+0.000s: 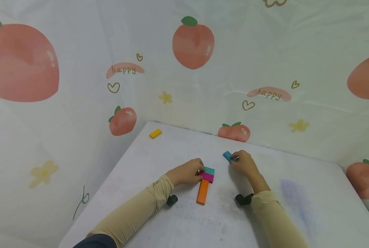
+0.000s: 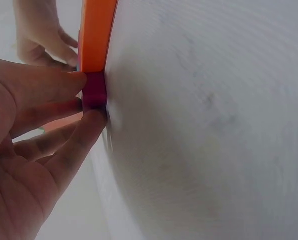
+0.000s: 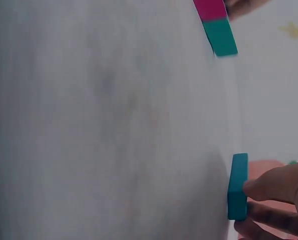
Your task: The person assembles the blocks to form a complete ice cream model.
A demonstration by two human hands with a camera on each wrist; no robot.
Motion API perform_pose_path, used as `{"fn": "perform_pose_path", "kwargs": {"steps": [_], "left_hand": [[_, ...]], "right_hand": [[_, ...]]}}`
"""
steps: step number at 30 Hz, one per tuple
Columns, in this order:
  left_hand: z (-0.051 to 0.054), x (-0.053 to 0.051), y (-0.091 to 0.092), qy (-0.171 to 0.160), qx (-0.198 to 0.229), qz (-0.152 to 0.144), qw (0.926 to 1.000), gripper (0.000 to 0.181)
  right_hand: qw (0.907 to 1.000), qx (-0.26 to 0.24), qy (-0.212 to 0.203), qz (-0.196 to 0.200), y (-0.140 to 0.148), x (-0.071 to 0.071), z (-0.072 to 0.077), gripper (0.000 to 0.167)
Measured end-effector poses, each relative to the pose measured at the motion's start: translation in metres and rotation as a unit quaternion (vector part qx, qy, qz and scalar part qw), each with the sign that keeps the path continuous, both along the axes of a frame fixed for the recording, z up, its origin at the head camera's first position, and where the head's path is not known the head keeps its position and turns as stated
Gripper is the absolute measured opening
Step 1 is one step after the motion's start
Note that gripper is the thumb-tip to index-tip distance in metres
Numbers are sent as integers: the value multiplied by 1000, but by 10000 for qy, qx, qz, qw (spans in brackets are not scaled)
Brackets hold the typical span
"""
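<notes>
The left hand (image 1: 186, 172) pinches the left end of the magenta block (image 1: 208, 177), which touches the orange block (image 1: 202, 193) and green block (image 1: 210, 170); right of these 3, the blue block (image 1: 227, 156) is pinched by the right hand (image 1: 244, 165). Likely light, stiff, smooth: grip long sides. Bare table (image 1: 299, 165) separates green from blue; the far edge lies beyond.

Soft, diffuse light falls across a pale counter (image 1: 221, 227) and backdrop (image 1: 159, 41) in the head view, cool at left and tinged green at right. A faint shadow spreads below the right fingers (image 1: 239, 155), while peach prints (image 1: 21, 65) look stretched near the frame's edges. Both wrist views are dimmer and greyer. In the left, a broad, soft-edged shadow crosses the counter beside the left fingers (image 2: 78, 147); in the right, the surface blurs and darkens toward the left edge.
</notes>
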State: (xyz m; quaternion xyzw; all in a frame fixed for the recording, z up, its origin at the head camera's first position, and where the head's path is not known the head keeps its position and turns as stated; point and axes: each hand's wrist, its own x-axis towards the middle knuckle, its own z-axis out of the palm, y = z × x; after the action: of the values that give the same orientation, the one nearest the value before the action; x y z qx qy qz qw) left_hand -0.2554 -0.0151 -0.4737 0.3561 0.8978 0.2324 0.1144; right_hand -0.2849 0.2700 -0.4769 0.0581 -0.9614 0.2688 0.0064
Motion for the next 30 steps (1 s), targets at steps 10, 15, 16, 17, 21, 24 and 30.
{"fn": "perform_pose_path", "kwargs": {"steps": [10,15,16,17,21,24,30], "left_hand": [[1,-1,0,43,15,-9,10000,28],[0,-1,1,24,21,-5,10000,30],[-1,-1,1,2,33,-4,10000,30],[-1,-1,1,-7,44,-6,10000,30],[-2,-1,0,-7,94,-13,10000,30],[-1,-1,0,24,149,-32,9999,30],[0,-1,-1,-36,229,-23,9997,29]], "right_hand": [[9991,-60,-123,392,-36,6,2,23],[9976,-216,-64,650,-48,12,3,21],[9973,-219,-67,695,-50,13,3,21],[9971,-217,-89,721,-52,13,3,20],[9963,-228,-205,798,-59,15,4,20],[9956,-273,-244,862,-62,16,6,20],[9940,-281,-216,1034,-66,19,8,20]]}}
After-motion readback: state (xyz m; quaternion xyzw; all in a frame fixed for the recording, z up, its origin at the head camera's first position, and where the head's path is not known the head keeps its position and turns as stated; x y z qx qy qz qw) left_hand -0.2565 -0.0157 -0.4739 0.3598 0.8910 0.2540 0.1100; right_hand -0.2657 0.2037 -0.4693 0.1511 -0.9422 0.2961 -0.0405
